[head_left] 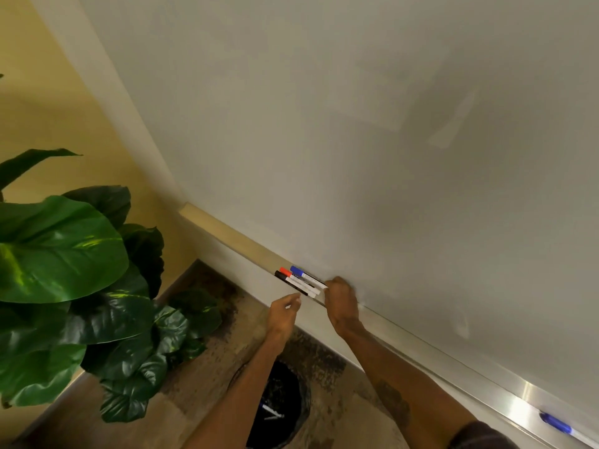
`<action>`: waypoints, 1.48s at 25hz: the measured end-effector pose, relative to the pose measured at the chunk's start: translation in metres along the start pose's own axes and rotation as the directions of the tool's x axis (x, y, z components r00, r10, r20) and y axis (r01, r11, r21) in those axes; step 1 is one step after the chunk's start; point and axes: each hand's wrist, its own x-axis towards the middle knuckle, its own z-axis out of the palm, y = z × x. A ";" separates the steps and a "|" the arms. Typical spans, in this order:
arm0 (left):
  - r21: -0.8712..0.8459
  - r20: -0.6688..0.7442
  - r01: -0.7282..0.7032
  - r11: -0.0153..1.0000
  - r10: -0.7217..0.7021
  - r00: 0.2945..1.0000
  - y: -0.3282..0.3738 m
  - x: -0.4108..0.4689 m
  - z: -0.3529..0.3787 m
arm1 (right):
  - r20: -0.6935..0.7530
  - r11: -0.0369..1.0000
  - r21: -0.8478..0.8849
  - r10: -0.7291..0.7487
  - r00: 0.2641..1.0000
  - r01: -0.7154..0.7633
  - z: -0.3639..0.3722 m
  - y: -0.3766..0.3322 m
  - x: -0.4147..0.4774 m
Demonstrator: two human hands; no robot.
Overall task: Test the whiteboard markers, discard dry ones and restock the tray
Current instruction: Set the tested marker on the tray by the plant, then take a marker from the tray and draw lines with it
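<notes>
"Markers (270,411) lie dumped in the wastebasket (285,377); a blue marker (555,423) sits on the tray (453,367) nearby."

"And the hands?"

"Left hand (285,311) half-curled, empty, just beside three capped markers (299,281) on the tray; right hand (342,303) curled at their ends, grip unclear; restocking seems nearly done; leafy plant (64,247) stands aside, whiteboard (356,140) behind."

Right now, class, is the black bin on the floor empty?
No: the black bin on the floor holds at least one marker, whose white barrel shows against the dark inside.
</notes>
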 end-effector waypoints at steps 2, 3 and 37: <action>0.049 0.008 -0.016 0.999 0.015 1.000 -0.006 -0.002 -0.003 | 0.043 0.998 -0.054 -0.023 0.999 0.025 0.010 -0.005 0.005; 0.067 0.016 -0.018 0.998 0.017 1.000 -0.009 -0.002 -0.005 | 0.061 0.997 -0.069 -0.027 0.998 0.031 0.014 -0.007 0.008; 0.035 0.175 -0.047 0.998 0.040 0.984 0.017 -0.084 0.113 | -0.045 0.672 0.672 0.456 0.889 -0.311 -0.041 0.124 -0.092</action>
